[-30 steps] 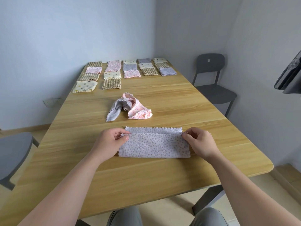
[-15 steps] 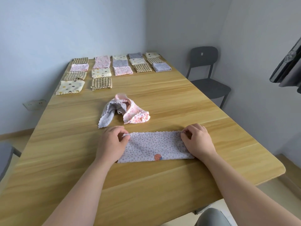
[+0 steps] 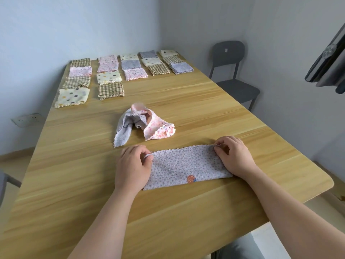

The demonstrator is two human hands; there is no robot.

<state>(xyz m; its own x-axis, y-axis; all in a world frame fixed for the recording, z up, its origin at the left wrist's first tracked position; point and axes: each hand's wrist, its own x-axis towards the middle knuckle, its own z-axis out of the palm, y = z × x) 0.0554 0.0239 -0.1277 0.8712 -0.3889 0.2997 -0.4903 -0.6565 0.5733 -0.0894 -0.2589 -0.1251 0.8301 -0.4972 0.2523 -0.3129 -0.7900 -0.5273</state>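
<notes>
Folded lilac floral cloth (image 3: pixel 184 166) flat on the worktop (image 3: pixel 74 174) — left hand (image 3: pixel 132 168) and right hand (image 3: pixel 236 156) each pinch a far corner, grip clamped.

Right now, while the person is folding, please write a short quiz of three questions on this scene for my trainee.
1. True or false: the left hand and the right hand each pinch a far corner of the grey dotted cloth.
2. What lies just beyond that cloth? A. a plate B. two crumpled cloths C. scissors
3. Fill in: the folded cloths at the far end of the table form ___ columns.
Key: 1 true; 2 B; 3 five.
</notes>
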